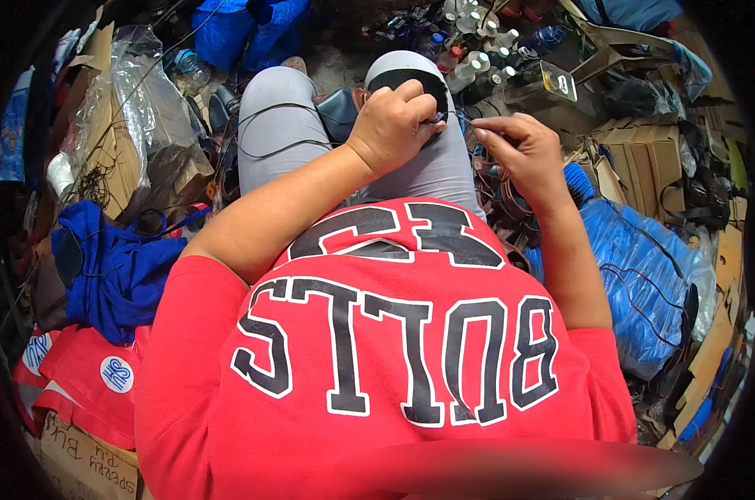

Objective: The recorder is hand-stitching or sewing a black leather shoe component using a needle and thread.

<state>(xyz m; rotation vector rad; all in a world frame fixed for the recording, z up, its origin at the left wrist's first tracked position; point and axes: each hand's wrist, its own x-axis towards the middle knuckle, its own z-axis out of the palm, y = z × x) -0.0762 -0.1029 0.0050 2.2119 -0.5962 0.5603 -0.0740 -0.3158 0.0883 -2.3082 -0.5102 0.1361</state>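
My left hand [394,125] is closed in a fist above my right thigh, beside a black rounded piece [431,83] lying over the right knee. What its fingers grip is hidden. A dark blue shoe [337,115] with a brown part rests between my thighs, partly behind this hand. To the right, my right hand [523,154] is closed in a pinch, thumb against forefinger, on a thin dark thread [460,114] that runs toward the left hand. A dark cord [281,107] loops across my left thigh.
Small bottles [481,62] stand in a cluster beyond the right knee. Cardboard [640,158] and a blue plastic-wrapped bundle [631,275] lie at right. Clear plastic [136,108], blue cloth [115,267] and a red bag [94,367] crowd the left. A blue bag [248,33] sits ahead.
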